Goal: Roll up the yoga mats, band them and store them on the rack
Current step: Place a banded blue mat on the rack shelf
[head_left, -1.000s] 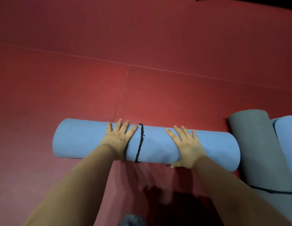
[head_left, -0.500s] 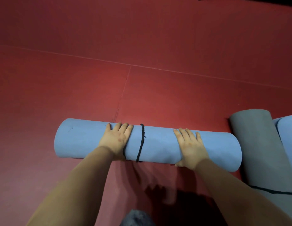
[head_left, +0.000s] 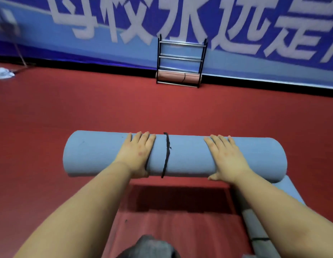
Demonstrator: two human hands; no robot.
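Hands on a rolled blue mat [head_left: 188, 155], seen from above by the person holding it. The mat lies crosswise in front of the body, raised above the red floor [head_left: 50, 118], with a dark shadow beneath it. A thin black band [head_left: 166, 155] circles the roll near its middle.

The left hand [head_left: 136, 155] lies over the top of the roll just left of the band, its fingers [head_left: 143, 138] together and bent over the far edge, the thumb tucked under the near side. The right hand [head_left: 226, 159] lies well right of the band in the same way, fingers [head_left: 220, 141] slightly spread and reaching to the far edge, thumb hooked under the near side. Both hands wrap the mat from above, grasping it.

Below the right forearm, a second blue mat [head_left: 286, 187] and a grey mat [head_left: 254, 226] lie on the floor; the grey one has its own black band.

Far ahead, a black metal rack [head_left: 181, 58] stands against a blue banner [head_left: 273, 58] with large white characters. A pink banded mat [head_left: 175, 77] rests on its lowest shelf. A white crumpled thing [head_left: 3, 73] lies on the floor at far left.
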